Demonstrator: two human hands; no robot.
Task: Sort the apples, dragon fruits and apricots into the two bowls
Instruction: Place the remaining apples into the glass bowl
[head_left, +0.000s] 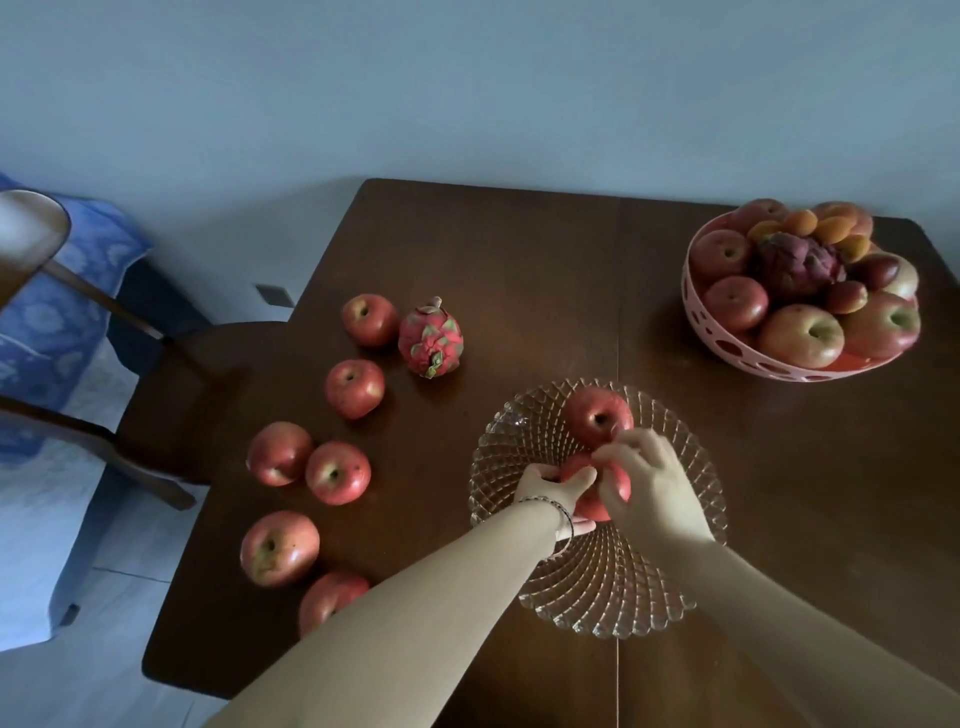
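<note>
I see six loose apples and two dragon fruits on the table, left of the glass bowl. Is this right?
Not quite. Only one dragon fruit lies loose on the table; the other dragon fruit sits in the pink bowl. The six apples left of the glass bowl are right. The head view shows it.

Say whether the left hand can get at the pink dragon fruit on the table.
Probably not yet: the left hand grips a red apple over the ribbed glass bowl. Its way to the pink dragon fruit looks free.

Dark wooden table (519, 270), wooden chair (195, 382) beside it, blue patterned bedcover (78, 270)
</note>
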